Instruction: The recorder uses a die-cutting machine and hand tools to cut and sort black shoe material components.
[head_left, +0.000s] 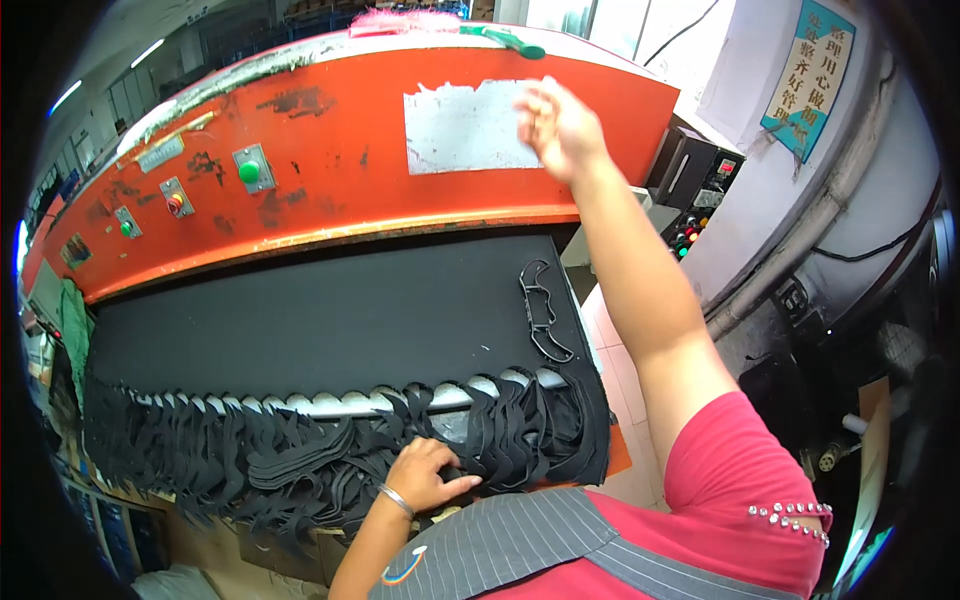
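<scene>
My left hand (424, 473), with a bangle at its wrist, rests at the near edge of a heap of black wavy cut strips (310, 455). Its thumb points right and its fingers bend loosely over the strips. Raised at the end of an outstretched arm, my right hand (562, 130) is in front of the orange machine front (330, 130), by a pale torn sheet (460, 130). Its fingers curl loosely, with nothing seen in them. On the black sheet (300, 310) lies a dark, mask-shaped cutting die (543, 312), apart from both hands.
Green buttons (249, 172) and a red knob (176, 204) sit on the machine front at left. A green-handled brush (505, 41) with pink bristles lies on its top. A black control box (692, 170) and a pipe (790, 250) stand at right.
</scene>
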